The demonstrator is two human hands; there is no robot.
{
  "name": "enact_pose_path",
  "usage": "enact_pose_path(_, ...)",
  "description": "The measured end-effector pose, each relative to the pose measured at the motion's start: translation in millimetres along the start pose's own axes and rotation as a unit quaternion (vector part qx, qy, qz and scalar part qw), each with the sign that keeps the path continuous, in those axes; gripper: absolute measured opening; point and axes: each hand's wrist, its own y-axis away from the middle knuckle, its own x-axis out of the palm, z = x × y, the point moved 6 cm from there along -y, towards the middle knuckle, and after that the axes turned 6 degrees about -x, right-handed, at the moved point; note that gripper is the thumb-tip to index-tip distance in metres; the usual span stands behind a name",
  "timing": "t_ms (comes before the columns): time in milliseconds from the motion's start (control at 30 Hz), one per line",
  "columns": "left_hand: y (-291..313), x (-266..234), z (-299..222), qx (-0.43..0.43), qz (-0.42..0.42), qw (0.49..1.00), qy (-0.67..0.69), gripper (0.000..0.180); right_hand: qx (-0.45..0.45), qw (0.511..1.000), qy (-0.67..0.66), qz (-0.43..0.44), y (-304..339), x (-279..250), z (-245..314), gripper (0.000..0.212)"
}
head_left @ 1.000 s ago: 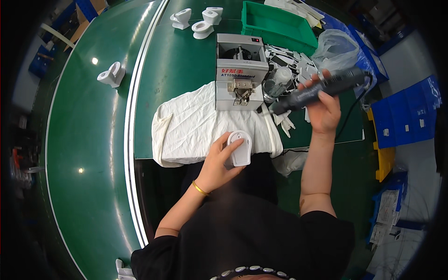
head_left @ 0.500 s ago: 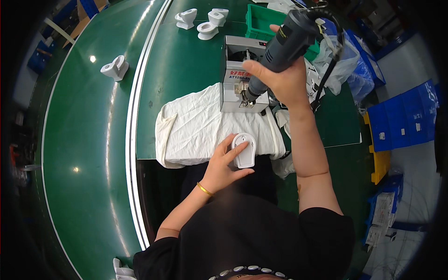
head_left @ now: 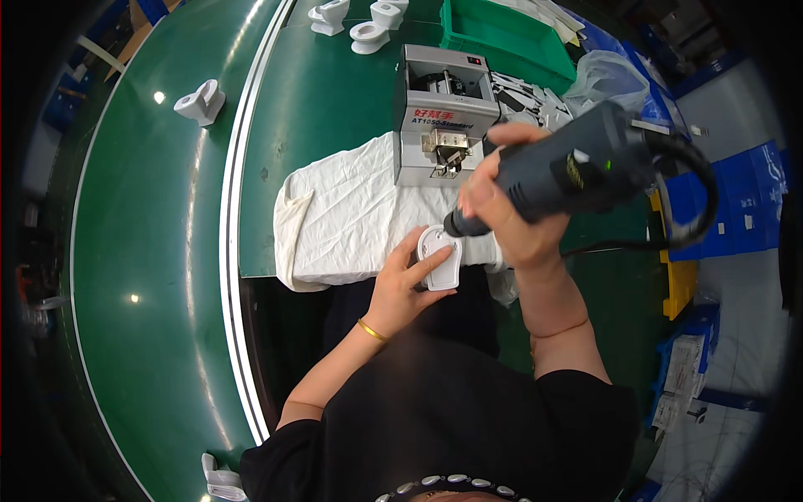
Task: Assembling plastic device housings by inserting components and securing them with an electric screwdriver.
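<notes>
My left hand (head_left: 400, 286) grips a small white plastic toilet-shaped piece (head_left: 445, 269), its hollow underside turned up, over the near edge of a white cloth (head_left: 347, 213). The thumb lies across the piece and the fingers hold its far side. In my right hand (head_left: 525, 226) is a dark electric screwdriver (head_left: 569, 171), tilted, with a cable at its back end. Its tip is at the far rim of the piece; whether it touches a screw there cannot be made out. Beyond the cloth stands a grey screw feeder (head_left: 418, 159).
Several white toilet-shaped pieces (head_left: 368, 38) stand at the far side; another (head_left: 201, 102) is on the green surface at left. A green crate (head_left: 510, 42) sits behind the feeder, beside scattered white strips (head_left: 531, 100) and a clear plastic bag (head_left: 611, 84). Blue bins (head_left: 744, 209) are at right.
My right hand has brought the screwdriver from the screw feeder's front toward me, down to the white piece. My left hand keeps its hold on the piece, nearly in place.
</notes>
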Motion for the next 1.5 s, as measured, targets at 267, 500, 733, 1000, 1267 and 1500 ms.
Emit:
enact_pose_path(267, -2.1, -1.8, -4.4, -0.016, 0.018, 1.0, -0.005, 0.07, -0.031, 0.998, 0.043, 0.038, 7.2, 7.9, 12.3, 0.043)
enact_pose_path(500, -2.7, -1.2, -1.7, -0.019, 0.015, 1.0, 0.0, 0.071, -0.023, 0.999, 0.02, 0.037, 7.6, 9.1, 7.8, 0.043)
enact_pose_path(733, -2.3, -1.9, -2.0, -0.02, 0.013, 1.0, -0.009, 0.072, -0.034, 0.998, 0.02, 0.054, 6.8, 9.4, 6.2, 0.042)
enact_pose_path(1000, -0.1, -1.0, 0.1, -0.019, 0.014, 1.0, -0.01, 0.072, -0.009, 0.999, 0.004, 0.054, 9.4, 11.3, 4.7, 0.04)
enact_pose_path(1267, -1.3, -0.7, 0.3, -0.014, 0.01, 1.0, -0.006, 0.072, 0.014, 0.999, -0.024, 0.046, 7.5, 14.8, 3.1, 0.037)
enact_pose_path(1500, -0.6, 0.1, 0.4, -0.021, 0.014, 1.0, -0.015, 0.072, -0.018, 0.998, 0.043, 0.035, 10.4, 10.3, -2.2, 0.045)
